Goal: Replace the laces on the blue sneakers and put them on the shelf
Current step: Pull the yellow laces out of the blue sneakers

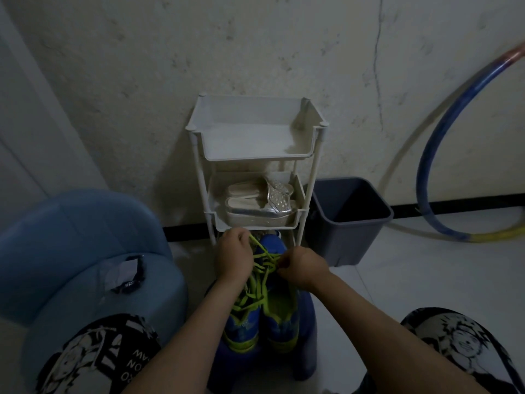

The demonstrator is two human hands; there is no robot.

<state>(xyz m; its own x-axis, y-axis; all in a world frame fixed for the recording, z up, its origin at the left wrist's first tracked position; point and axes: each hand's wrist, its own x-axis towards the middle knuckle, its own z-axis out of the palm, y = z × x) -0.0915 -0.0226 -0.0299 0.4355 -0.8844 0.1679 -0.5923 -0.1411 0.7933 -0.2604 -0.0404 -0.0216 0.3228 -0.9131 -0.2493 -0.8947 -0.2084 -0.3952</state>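
Blue seat (85,223): a padded blue seat at the far left, beside the person's left knee.
Dark object (129,275): a small dark item lies on the seat cushion; I cannot tell what it is.
Shorts (99,359): black-and-white printed fabric covers both knees, low in the view on either side.
Left hand (234,255): fingers curled into a fist around a strand of lace, just below the shelf's middle tier.
Laces (255,291): bright green, running in loose crossings from both hands down over the shoe tongues.
Blue sneakers (281,327): the pair stands side by side between the knees, heels toward the person and toes toward the shelf, not on any tier.
Stool (308,336): a dark blue stool carries the sneakers.
Shelf (255,159): a white three-tier rack against the wall, straight ahead of the sneakers.
Sandals (255,206): a silver pair lies on the middle tier.
Right hand (302,270): fingertips closed in a tight pinch on the lace, level with the left hand and near it.
Bin (341,240): a dark grey bin on the floor, just beside the shelf on the right.
Hoop (426,172): a large blue, yellow and red hoop leans on the wall at the far right.
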